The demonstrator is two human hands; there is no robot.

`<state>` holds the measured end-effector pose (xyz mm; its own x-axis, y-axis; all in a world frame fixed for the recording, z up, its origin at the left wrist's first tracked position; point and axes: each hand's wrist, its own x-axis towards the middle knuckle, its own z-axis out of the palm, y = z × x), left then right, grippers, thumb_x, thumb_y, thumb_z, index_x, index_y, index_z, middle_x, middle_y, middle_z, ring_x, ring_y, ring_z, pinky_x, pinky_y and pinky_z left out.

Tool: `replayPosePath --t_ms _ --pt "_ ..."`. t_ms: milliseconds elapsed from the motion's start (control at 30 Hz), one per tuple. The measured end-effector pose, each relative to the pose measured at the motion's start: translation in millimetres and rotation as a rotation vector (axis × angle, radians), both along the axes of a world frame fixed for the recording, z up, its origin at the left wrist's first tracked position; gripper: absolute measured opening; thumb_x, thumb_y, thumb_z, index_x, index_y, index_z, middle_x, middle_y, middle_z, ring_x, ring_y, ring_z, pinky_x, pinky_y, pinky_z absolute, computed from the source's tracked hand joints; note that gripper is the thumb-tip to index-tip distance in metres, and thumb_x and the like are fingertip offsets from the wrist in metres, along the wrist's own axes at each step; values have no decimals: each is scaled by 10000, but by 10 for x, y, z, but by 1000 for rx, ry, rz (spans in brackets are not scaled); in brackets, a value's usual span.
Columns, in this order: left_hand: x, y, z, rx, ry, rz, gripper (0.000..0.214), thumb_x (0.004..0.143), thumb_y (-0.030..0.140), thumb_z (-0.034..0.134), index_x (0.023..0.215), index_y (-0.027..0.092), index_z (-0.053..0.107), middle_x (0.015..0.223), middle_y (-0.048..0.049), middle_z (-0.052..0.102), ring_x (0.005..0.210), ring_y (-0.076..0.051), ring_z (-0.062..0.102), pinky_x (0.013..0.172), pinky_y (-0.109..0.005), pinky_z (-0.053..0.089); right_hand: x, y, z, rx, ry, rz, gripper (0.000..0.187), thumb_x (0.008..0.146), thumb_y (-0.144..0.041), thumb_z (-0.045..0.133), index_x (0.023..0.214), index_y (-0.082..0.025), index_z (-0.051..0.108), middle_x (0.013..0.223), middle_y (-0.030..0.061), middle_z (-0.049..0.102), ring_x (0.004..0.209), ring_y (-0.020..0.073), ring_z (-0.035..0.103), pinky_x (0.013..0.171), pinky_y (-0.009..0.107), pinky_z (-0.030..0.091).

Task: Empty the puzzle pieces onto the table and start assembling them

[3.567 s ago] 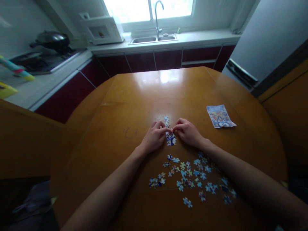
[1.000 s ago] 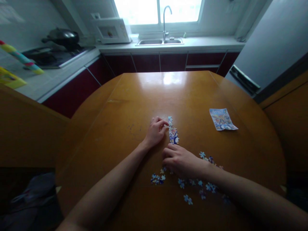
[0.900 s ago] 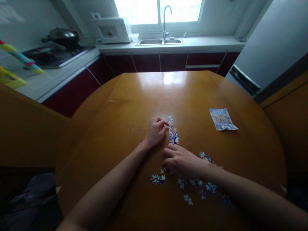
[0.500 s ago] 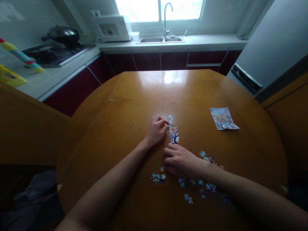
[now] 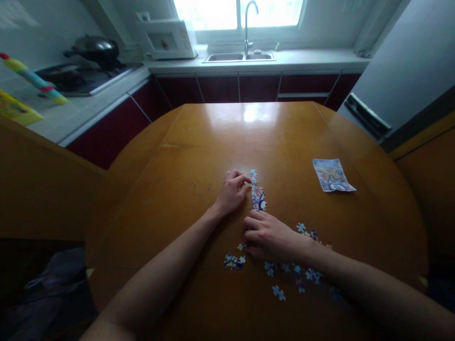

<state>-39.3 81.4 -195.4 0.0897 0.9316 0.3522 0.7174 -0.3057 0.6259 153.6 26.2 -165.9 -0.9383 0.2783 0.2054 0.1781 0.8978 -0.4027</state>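
A short joined strip of puzzle pieces [image 5: 256, 191] lies upright in the middle of the round wooden table [image 5: 199, 156]. My left hand [image 5: 232, 192] rests beside its left edge, fingers curled, fingertips touching the strip's upper part. My right hand [image 5: 269, 235] lies just below the strip, fingers bent down over the loose puzzle pieces [image 5: 284, 270] scattered on the near side of the table. Whether it pinches a piece is hidden under the fingers. A small clump of pieces [image 5: 232, 261] sits left of that hand.
A printed puzzle picture sheet [image 5: 332, 174] lies on the table's right side. Behind the table runs a counter with a sink and tap [image 5: 245, 47], a microwave [image 5: 167, 40] and a wok on the stove [image 5: 94, 49]. A grey fridge [image 5: 398, 61] stands at the right.
My right hand left the strip and came down to the loose pieces near me. The left hand has stayed at the strip. The view shifted slightly.
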Motion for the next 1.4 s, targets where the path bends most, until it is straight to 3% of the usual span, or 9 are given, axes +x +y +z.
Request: replayPosePath --t_ms 300,633,1000,1200,1333,1400 --pt "1 1 -11 14 0 -2 189 895 105 558 887 208 717 908 -34 565 965 -203 523 929 -378 441 0 1 -17 8 5 5 156 916 -302 613 815 -189 651 905 55 619 944 213 495 878 360 437" --pt "0 0 -3 2 -1 -7 191 880 93 569 893 213 717 912 -33 567 982 -207 517 959 -385 432 -132 -211 -6 -56 34 50 127 952 -224 572 978 -215 696 996 48 627 966 195 483 871 333 418" --pt "13 -3 1 2 -6 -5 190 885 101 564 880 215 716 908 -36 568 973 -208 516 954 -390 439 -171 -252 15 -18 -35 66 150 969 -210 544 868 -199 654 980 59 624 930 201 467 829 346 406" --pt "15 -7 31 -13 -2 -5 197 874 94 562 882 212 720 898 -34 562 971 -208 517 946 -386 439 -158 -226 32 -191 70 64 81 915 -174 577 847 -186 621 972 65 627 933 193 495 852 325 448" --pt "3 -7 27 -9 -9 -5 212 869 87 554 888 211 724 896 -36 557 961 -209 513 933 -388 441 -61 -105 209 -389 233 33 65 879 -137 583 834 -180 603 928 52 645 893 163 540 844 306 477" --pt "-3 -7 20 -5 -4 -14 213 867 86 556 881 213 727 894 -37 553 956 -209 511 928 -392 443 27 35 325 -483 282 -60 63 883 -152 572 835 -176 607 879 36 652 825 141 561 793 295 486"
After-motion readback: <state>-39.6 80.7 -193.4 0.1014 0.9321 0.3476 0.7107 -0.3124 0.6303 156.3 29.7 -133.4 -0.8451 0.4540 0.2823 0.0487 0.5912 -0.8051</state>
